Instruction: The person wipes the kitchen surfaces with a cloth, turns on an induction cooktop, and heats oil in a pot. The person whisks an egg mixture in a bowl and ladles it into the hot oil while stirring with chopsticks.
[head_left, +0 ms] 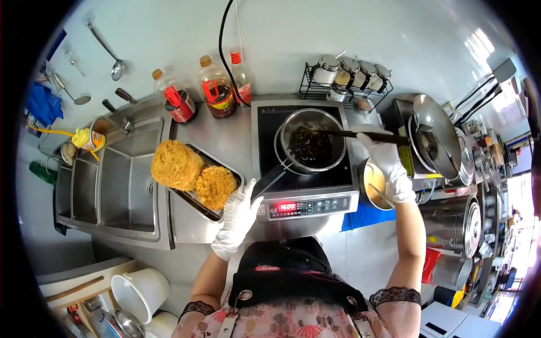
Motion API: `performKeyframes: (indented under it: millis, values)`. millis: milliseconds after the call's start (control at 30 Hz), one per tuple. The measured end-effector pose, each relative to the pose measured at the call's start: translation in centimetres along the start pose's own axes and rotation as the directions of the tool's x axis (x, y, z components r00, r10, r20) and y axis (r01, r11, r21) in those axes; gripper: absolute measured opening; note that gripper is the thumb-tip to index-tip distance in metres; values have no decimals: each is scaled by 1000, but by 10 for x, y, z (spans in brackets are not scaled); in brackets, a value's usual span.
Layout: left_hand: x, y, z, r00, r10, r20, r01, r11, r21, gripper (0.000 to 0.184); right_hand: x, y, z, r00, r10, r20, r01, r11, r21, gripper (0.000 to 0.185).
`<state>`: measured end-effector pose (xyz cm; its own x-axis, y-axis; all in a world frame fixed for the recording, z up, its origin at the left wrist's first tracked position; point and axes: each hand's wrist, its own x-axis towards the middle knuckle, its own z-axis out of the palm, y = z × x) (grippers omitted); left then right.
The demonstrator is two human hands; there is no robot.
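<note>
My left hand [235, 221], in a white glove, is closed around the black handle [269, 181] of a small metal saucepan [338, 147]. The saucepan sits on a black-topped induction cooker [270, 121] whose red display reads 1600. Dark, wet-looking contents [307, 147] cover its bottom. My right hand [386, 160], gloved too, grips a long dark stirring utensil [352, 134], which reaches over the rim into the pan. Its working end cannot be made out against the dark contents. Beside my left hand, golden-brown, rough-surfaced pieces [177, 166] rest on a dark tray [239, 177] with a wire rack.
A steel sink [127, 174] lies left. Sauce bottles [217, 90] stand behind the tray. A wire rack [307, 90] holds several lidded jars. Right of the cooker are a pot with yellowish contents [373, 179], a large wok [437, 121] and a steel stockpot [451, 222].
</note>
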<state>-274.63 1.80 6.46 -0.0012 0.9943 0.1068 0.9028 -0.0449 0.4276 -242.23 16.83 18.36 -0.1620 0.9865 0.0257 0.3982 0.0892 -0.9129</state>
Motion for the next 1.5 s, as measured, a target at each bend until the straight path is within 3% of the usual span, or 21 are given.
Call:
performKeyframes:
  millis: [33, 167, 233, 300, 367, 400, 433, 567, 600, 633, 700, 867, 900, 967, 1033, 1100, 1167, 1300, 1433, 1467, 1500]
  values:
    - [-1, -1, 0, 1000, 4, 9, -4, 1000, 1, 50, -1, 2, -4, 998, 37, -50, -43, 991, -128, 17]
    - [0, -4, -1, 999, 33, 1, -33, 998, -44, 52, -21, -14, -13, 994, 64, 92, -73, 993, 93, 14]
    - [0, -3, -1, 999, 42, 18, -41, 998, -51, 52, -20, -12, 9, 989, -126, 71, 129, 991, -35, 15]
    - [0, -4, -1, 999, 44, 18, -44, 998, -42, 52, -14, -5, 14, 988, -146, 45, 148, 988, -53, 16]
    - [0, -4, -1, 999, 43, 25, -42, 998, -37, 52, -9, 5, 4, 985, -163, -49, 140, 940, -312, 16]
    - [0, -5, -2, 999, 40, 31, -39, 999, -32, 52, -11, 1, -3, 988, -140, -62, 130, 981, -143, 15]
    - [1, -6, -3, 999, 42, 26, -42, 999, -32, 52, -20, -10, -6, 998, 48, -46, -44, 995, 87, 13]
    - [0, -9, 0, 998, 66, 17, -65, 995, -73, 53, -24, -14, 14, 1000, -26, -11, 27, 996, 86, 17]
    - [1, -9, -1, 998, 69, 13, -68, 993, -95, 53, -22, -12, 16, 993, -103, -52, 99, 992, -82, 16]
    - [1, -8, -2, 997, 76, 13, -75, 993, -96, 53, -20, -5, 12, 993, -104, -59, 99, 992, -83, 16]
    - [2, -8, -8, 996, 60, 66, -53, 995, -89, 53, -18, 2, 3, 988, -23, -151, 22, 1000, -10, 16]
    - [2, -10, -8, 995, 80, 61, -74, 992, -107, 55, -37, -30, 19, 994, 37, -103, -21, 989, 147, 14]
    - [3, -10, -8, 995, 86, 48, -81, 992, -92, 55, -37, -36, 20, 984, 22, -174, -48, 989, -143, 14]
    - [2, -13, -9, 992, 119, 30, -115, 988, -102, 57, -25, 8, 10, 961, -95, -260, 39, 976, -213, 14]
    - [3, -14, -11, 989, 148, 4, -146, 983, -110, 58, -31, 2, 1, 985, 64, -159, -41, 989, 145, 15]
    - [1, -15, -12, 991, 121, 59, -112, 986, -126, 61, -37, -5, 3, 985, 92, -148, -67, 984, 165, 16]
    - [0, -13, -15, 992, 120, 30, -114, 981, -157, 62, -43, -18, 8, 961, -62, -270, 54, 998, -35, 17]
    - [-5, -19, -15, 994, 97, -55, -107, 963, -249, 64, -57, -31, 0, 936, 23, -351, 50, 979, 197, 18]
    - [-5, -16, -26, 999, 40, -15, -43, 953, -299, 63, -86, -38, -3, 883, -5, -470, 133, 961, 241, 20]
    - [-5, -18, -26, 997, 56, -59, -71, 949, -306, 62, -91, -26, -1, 874, 47, -484, 134, 934, 332, 18]
    - [-5, -20, -26, 992, 72, -103, -101, 945, -312, 61, -95, -7, -1, 856, -30, -517, 193, 945, 265, 15]
